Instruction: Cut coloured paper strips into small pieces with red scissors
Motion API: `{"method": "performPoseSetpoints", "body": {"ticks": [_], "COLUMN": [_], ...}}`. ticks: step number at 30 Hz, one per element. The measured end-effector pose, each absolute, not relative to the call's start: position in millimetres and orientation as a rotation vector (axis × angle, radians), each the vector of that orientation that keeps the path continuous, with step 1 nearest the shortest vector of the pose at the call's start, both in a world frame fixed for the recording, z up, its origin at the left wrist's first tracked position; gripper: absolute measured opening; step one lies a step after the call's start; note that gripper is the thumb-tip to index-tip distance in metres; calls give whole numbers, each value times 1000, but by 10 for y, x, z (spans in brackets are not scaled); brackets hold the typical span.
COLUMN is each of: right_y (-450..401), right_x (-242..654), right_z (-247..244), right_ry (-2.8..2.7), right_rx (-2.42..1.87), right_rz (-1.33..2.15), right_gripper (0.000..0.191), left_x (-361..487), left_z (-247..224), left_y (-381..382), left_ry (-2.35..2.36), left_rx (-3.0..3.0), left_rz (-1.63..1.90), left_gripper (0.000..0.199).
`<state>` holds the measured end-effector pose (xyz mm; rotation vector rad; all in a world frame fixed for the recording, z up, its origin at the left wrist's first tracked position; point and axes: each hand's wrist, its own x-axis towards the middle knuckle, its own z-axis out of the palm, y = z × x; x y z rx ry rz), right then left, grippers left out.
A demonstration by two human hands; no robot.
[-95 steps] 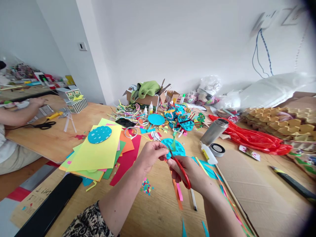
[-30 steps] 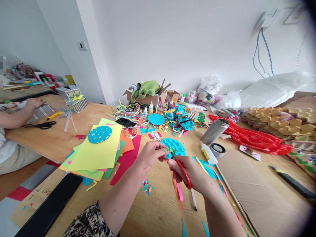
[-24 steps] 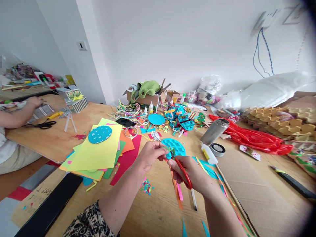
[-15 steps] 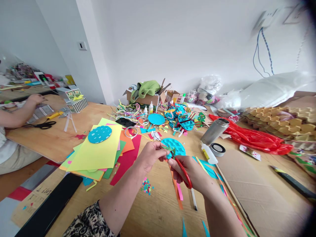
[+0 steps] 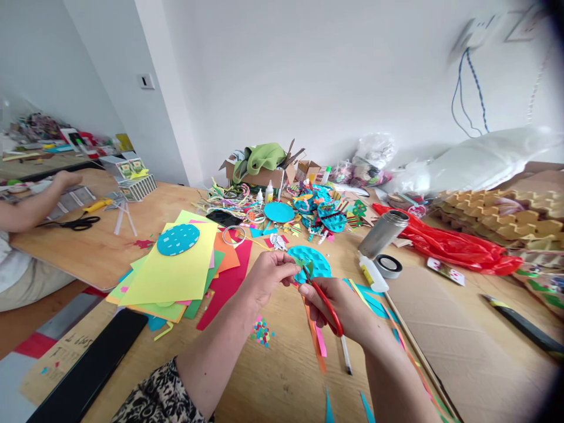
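Between the thumb and fingers of my left hand is a small piece of green paper. My right hand grips a pair of red-handled scissors, whose blades meet the green paper. Just behind both hands lies a blue disc with a pattern of raised bumps. Below them, an orange paper strip and a pink strip rest on the table near a pen. A scatter of small coloured paper dots sits left of the strips.
Stacked coloured paper carries a dotted blue disc on the left. To the right stand a metal flask, a glue bottle and a cardboard sheet. Another person's arm reaches over the far-left table, near black scissors.
The green paper has turned slightly in my left fingers, and the scissor blades have shifted a little against it. At far left, the other person's hand moved slightly.
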<state>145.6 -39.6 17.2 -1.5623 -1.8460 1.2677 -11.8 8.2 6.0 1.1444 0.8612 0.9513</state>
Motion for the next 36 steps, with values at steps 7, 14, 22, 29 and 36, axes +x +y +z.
{"method": "performPoseSetpoints", "body": {"ticks": [7, 14, 22, 29, 36], "right_y": [-401, -407, -396, -397, -399], "right_x": [1457, 1453, 1446, 1444, 1454], "right_z": [203, 209, 197, 209, 185], "right_ry": [-1865, -1841, -1861, -1857, -1862], "right_rx": [-1554, -1562, -1559, -1561, -1563], "right_rz": [1239, 1265, 1237, 1233, 1246], "right_gripper": [48, 46, 46, 46, 44], "left_x": [-114, -122, -95, -91, -106], "left_z": [69, 72, 50, 53, 43], "left_y": [76, 80, 75, 71, 84], "left_ry": [848, 863, 844, 824, 857], "left_rx": [1153, 1139, 1119, 1133, 1129], "left_rz": [936, 944, 934, 922, 932], "left_gripper": [14, 13, 17, 16, 16]}}
